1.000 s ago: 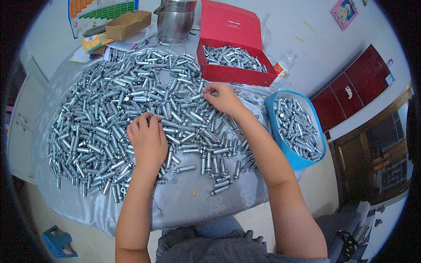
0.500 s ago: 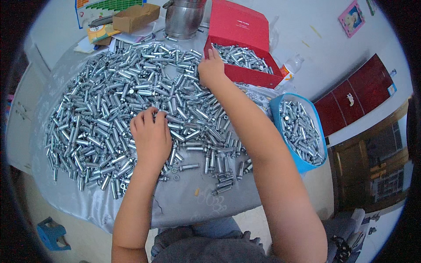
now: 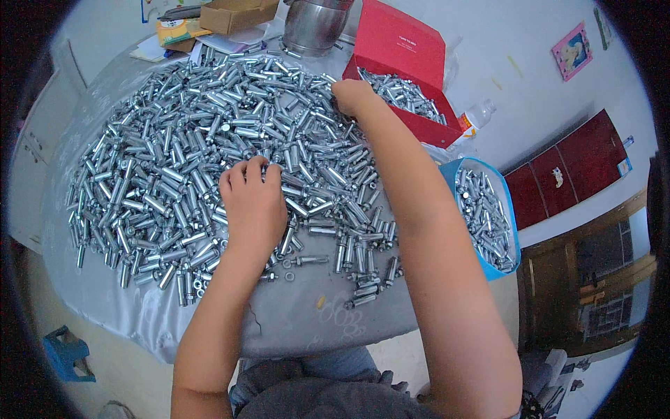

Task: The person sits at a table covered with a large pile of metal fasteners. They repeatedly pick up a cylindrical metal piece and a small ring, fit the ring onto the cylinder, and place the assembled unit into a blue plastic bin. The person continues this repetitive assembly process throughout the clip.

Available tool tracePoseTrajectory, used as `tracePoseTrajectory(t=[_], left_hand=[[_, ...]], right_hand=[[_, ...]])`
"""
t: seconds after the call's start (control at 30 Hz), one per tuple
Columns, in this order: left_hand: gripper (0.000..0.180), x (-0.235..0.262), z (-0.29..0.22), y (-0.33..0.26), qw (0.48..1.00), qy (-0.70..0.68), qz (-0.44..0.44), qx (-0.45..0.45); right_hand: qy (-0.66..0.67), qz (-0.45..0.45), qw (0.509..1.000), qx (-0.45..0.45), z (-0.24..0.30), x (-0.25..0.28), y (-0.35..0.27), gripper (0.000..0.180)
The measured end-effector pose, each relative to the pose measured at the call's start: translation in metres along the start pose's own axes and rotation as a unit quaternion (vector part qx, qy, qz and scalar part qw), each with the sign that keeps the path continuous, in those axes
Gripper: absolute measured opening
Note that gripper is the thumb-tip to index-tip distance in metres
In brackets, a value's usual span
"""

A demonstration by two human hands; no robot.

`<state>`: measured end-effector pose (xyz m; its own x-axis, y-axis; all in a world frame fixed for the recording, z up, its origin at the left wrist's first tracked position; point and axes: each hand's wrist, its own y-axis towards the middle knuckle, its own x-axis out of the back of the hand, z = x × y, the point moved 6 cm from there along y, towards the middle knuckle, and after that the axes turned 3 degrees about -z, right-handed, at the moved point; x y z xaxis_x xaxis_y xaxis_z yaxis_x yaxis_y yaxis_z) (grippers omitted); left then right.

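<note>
A broad heap of silvery expansion bolts [image 3: 181,150], with sleeves and nuts, covers much of the table. My left hand [image 3: 255,204] lies palm down at the near middle of this heap, its fingers bent in among the bolts. Whatever is under those fingertips is hidden. Farther off, my right hand [image 3: 353,98] is at the heap's far right, just beside the left wall of an open red box [image 3: 413,120]. Its fingers are curled downward and mostly out of sight, with bolts right below them. More bolts [image 3: 405,94] fill the box.
A blue-rimmed tub [image 3: 518,241] of bolts stands right of my right forearm. Behind the heap are a metal pot [image 3: 314,28] and a cardboard box [image 3: 237,15]. A plastic bottle [image 3: 478,115] lies by the red box. Loose nuts and bolts dot the grey tablecloth [image 3: 279,314] near me.
My right hand's fingers, earlier stretched up at the red box's edge, are now curled down over the bolts beside it. My left hand stays among the bolts. The whole view has shifted slightly.
</note>
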<state>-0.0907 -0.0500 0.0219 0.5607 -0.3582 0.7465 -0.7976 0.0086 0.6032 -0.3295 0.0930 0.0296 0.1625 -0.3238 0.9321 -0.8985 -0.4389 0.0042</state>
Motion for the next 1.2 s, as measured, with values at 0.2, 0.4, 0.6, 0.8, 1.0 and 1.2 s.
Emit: tracePoseTrajectory(t=[0.2,0.4,0.6,0.8,1.0,1.2], left_hand=[[0.022,0.002,0.002,0.0,1.0,0.009,-0.013,-0.002],[0.019,0.0,0.003,-0.001,1.0,0.007,-0.003,0.003],[0.019,0.0,0.001,0.0,1.0,-0.002,0.0,0.006],[0.018,0.001,0.003,-0.001,1.0,-0.002,-0.001,0.003],[0.018,0.001,0.002,-0.001,1.0,-0.004,-0.002,0.003],[0.019,0.002,0.0,0.0,1.0,-0.014,-0.001,-0.002]], right_hand=[[0.186,-0.03,0.982,0.009,0.004,0.009,-0.008,0.032],[0.487,-0.049,0.872,-0.013,-0.027,0.014,0.008,0.026],[0.382,-0.117,0.916,-0.034,-0.032,0.025,0.005,0.031],[0.66,-0.049,0.749,-0.043,0.02,0.046,-0.012,0.031],[0.173,-0.048,0.981,-0.074,-0.008,0.006,0.005,0.025],[0.207,-0.101,0.96,-0.159,0.003,-0.014,0.001,0.022]])
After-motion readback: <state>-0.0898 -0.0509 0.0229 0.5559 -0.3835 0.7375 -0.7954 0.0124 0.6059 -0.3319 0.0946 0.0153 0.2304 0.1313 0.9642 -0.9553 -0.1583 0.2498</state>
